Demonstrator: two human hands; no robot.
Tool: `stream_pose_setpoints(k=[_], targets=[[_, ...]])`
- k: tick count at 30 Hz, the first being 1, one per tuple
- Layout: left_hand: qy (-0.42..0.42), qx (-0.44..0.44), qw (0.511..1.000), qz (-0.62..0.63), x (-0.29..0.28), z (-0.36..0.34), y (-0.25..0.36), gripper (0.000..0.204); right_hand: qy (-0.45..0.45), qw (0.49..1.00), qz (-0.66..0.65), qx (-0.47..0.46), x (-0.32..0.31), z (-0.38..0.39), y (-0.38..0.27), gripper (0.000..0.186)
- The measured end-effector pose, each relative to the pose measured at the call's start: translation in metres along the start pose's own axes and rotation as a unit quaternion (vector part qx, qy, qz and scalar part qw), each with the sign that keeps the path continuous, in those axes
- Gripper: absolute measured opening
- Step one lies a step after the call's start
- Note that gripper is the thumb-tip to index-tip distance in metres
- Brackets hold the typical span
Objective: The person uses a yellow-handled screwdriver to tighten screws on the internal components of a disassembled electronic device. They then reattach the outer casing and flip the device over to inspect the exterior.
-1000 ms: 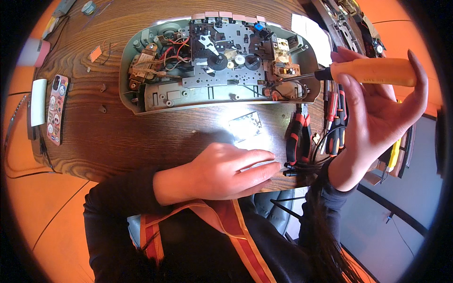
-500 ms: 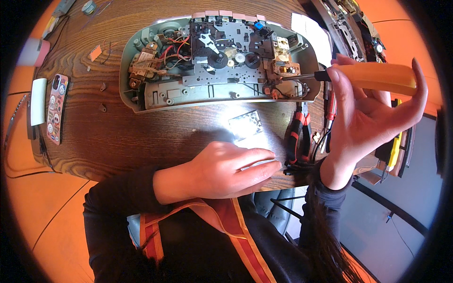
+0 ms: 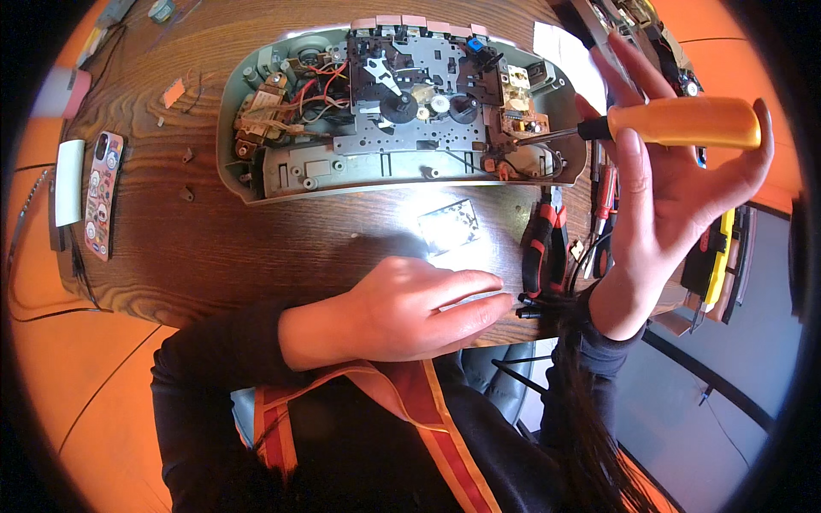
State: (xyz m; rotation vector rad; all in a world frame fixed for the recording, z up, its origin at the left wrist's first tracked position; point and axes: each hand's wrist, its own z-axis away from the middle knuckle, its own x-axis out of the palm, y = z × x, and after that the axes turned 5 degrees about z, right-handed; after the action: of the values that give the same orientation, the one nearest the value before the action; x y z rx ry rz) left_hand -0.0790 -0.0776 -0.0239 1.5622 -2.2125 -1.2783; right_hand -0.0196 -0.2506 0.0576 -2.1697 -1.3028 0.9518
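Note:
My right hand (image 3: pixel 671 192) holds a screwdriver (image 3: pixel 684 124) with an orange-yellow handle between thumb and little finger, its other fingers spread upward. The shaft points left into the right end of an opened grey-green cassette player housing (image 3: pixel 351 182); whether its tip sits on a screw is too small to tell. Inside are a metal tape mechanism (image 3: pixel 419 85), a small circuit board (image 3: pixel 523 120) at the right, and red and black wires (image 3: pixel 321 90) at the left. My left hand (image 3: pixel 398 308) rests at the table's near edge, fingers loosely stretched rightward and slightly apart; its thumb is hidden.
A brightly lit patterned rectangle (image 3: pixel 449 227) lies before the housing. Red-and-black pliers (image 3: pixel 540 248) and a red-handled tool (image 3: pixel 605 195) lie to the right. A stickered phone (image 3: pixel 103 197) and small brackets (image 3: pixel 187 195) are at left. More parts (image 3: pixel 629 26) stand at the far right.
My right hand's upper fingers have opened away from the screwdriver and stretched upward. The handle has turned slightly and tilted a little. My left hand has hardly moved.

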Motion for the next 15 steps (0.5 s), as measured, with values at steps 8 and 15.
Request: stream_pose_setpoints(k=[8,15], targets=[[0.002,0.005,1.000,0.007,-0.001,0.000,0.000,0.028,-0.039,0.997,0.065,0.001,-0.007,0.001,0.002,0.074],[-0.033,0.000,0.999,0.001,-0.003,0.000,0.001,0.029,0.033,0.990,0.138,-0.026,-0.008,0.000,-0.010,0.073]])
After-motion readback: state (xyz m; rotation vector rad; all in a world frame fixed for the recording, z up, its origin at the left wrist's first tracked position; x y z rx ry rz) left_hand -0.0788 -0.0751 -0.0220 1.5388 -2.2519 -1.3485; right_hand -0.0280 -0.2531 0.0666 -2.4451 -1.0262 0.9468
